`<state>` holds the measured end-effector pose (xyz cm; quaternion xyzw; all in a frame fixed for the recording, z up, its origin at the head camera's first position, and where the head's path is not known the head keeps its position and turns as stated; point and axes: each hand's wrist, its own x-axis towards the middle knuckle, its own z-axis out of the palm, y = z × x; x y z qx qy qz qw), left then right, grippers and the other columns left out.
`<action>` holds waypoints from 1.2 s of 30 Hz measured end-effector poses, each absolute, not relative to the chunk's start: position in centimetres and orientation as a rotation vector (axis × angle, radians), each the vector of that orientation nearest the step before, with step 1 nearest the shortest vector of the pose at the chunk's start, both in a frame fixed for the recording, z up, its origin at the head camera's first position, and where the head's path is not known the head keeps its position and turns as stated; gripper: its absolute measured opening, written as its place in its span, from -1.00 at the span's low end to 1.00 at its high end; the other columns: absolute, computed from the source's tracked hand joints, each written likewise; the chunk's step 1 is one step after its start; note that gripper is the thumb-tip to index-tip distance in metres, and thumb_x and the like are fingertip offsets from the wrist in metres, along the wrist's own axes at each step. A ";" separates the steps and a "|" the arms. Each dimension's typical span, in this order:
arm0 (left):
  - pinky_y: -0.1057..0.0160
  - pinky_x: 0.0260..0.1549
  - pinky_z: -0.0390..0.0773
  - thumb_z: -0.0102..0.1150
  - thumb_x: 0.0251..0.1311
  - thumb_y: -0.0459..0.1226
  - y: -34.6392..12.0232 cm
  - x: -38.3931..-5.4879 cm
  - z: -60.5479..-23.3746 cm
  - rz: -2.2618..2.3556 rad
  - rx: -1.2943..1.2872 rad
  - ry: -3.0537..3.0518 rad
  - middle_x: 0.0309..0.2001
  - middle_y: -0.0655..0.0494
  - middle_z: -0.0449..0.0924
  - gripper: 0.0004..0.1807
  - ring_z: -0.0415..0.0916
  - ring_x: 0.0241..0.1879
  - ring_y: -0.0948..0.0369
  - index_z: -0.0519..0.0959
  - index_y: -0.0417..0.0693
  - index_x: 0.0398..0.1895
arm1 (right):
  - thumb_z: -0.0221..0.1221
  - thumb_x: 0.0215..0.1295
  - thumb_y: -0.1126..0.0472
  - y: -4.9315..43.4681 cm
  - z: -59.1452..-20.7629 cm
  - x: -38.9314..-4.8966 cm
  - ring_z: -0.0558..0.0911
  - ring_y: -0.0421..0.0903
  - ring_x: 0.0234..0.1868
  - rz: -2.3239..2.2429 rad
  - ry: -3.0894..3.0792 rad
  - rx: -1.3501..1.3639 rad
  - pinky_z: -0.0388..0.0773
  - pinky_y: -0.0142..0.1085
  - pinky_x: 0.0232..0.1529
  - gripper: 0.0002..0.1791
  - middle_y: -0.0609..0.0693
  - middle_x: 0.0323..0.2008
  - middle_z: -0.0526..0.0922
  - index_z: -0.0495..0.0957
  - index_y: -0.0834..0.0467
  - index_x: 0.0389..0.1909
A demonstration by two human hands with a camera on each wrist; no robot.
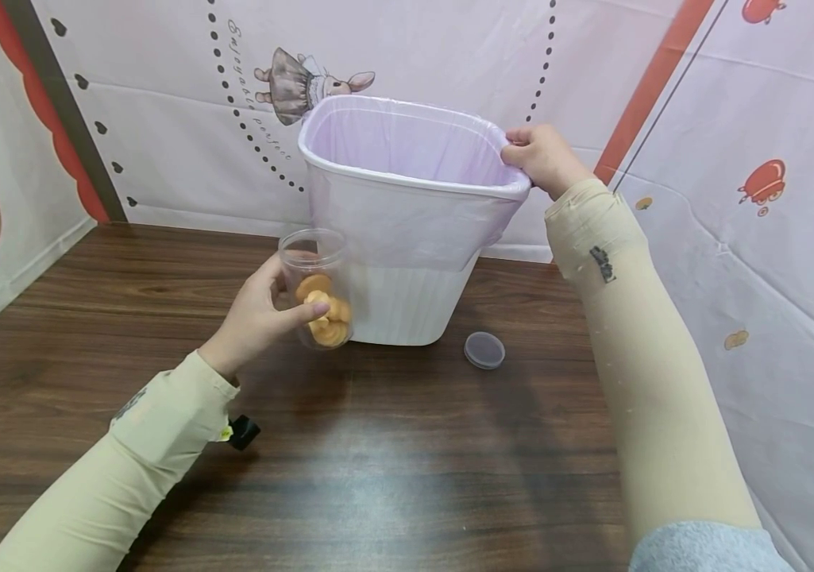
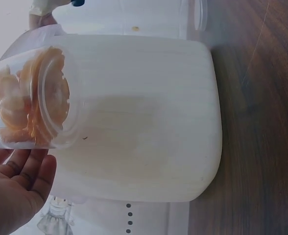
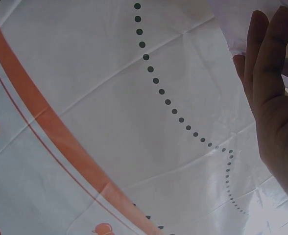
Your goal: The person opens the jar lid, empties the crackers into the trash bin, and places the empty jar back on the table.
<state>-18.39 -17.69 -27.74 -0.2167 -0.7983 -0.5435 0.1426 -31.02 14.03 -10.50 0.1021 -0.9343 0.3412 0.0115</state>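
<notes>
Past near-right grey sleeve (image 1: 707, 548), clasps jar (image 1: 329, 292) in left hand (image 1: 255, 316), bin rim (image 1: 421, 183) in right hand (image 1: 545, 159).
Likely pre-pour; calls for lifting, tipping.

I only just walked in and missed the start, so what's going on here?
A person's left hand holds a lidless clear jar of orange-yellow pieces in front of a white bin with a purplish liner. The right hand grips the bin's right edge. A round lid lies on the table.

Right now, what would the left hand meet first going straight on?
Probably the bin: its wall lies just beyond the jar the left hand holds, though the gap's depth is unclear.
</notes>
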 end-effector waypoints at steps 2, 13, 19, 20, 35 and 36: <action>0.37 -0.14 0.33 0.23 0.00 -0.26 -17.7 -18.4 -27.7 -1.578 -0.604 -2.290 -0.01 0.08 0.47 -0.41 0.38 -0.09 0.34 0.30 0.05 0.17 | -0.15 0.30 0.21 14.0 -10.5 -31.0 0.45 -0.42 -0.46 1.071 -2.910 0.319 0.45 -0.61 -0.45 -0.48 0.23 0.10 0.41 0.18 0.32 0.26; 0.36 -0.12 0.35 0.22 0.01 -0.26 -18.0 -18.5 -27.5 -1.655 -0.539 -2.201 -0.08 0.16 0.45 -0.43 0.39 -0.11 0.27 0.29 0.11 0.14 | -0.16 0.32 0.19 14.1 -10.4 -30.9 0.48 -0.38 -0.37 1.067 -2.930 0.326 0.45 -0.61 -0.42 -0.46 0.26 0.19 0.35 0.12 0.31 0.29; 0.39 -0.25 0.38 0.23 0.01 -0.26 -18.1 -18.5 -27.6 -1.677 -0.498 -2.181 -0.19 0.16 0.41 -0.47 0.37 -0.24 0.28 0.29 0.07 0.08 | -0.15 0.31 0.19 14.1 -10.5 -31.0 0.47 -0.39 -0.41 1.040 -2.931 0.307 0.46 -0.60 -0.43 -0.46 0.25 0.18 0.37 0.13 0.30 0.29; 0.40 -0.27 0.38 0.23 0.01 -0.26 -18.1 -18.5 -27.6 -1.680 -0.490 -2.180 -0.19 0.16 0.40 -0.47 0.36 -0.24 0.29 0.29 0.07 0.08 | -0.15 0.31 0.19 14.1 -10.5 -31.0 0.46 -0.40 -0.42 1.042 -2.931 0.305 0.46 -0.60 -0.44 -0.46 0.25 0.18 0.37 0.14 0.30 0.29; 0.46 -0.29 0.41 0.23 0.03 -0.18 -17.9 -18.6 -27.6 -1.689 -0.329 -2.179 -0.17 0.19 0.42 -0.48 0.39 -0.22 0.33 0.26 0.06 0.06 | -0.15 0.29 0.20 14.4 -10.3 -30.9 0.45 -0.41 -0.50 0.991 -2.934 0.332 0.46 -0.58 -0.48 -0.48 0.23 0.07 0.43 0.20 0.29 0.26; 0.45 -0.31 0.41 0.23 0.03 -0.17 -18.0 -18.6 -27.5 -1.690 -0.308 -2.175 -0.18 0.19 0.42 -0.49 0.39 -0.23 0.32 0.27 0.08 0.05 | -0.15 0.29 0.20 14.4 -10.3 -30.9 0.45 -0.41 -0.51 0.982 -2.937 0.333 0.46 -0.57 -0.48 -0.48 0.22 0.05 0.43 0.21 0.29 0.26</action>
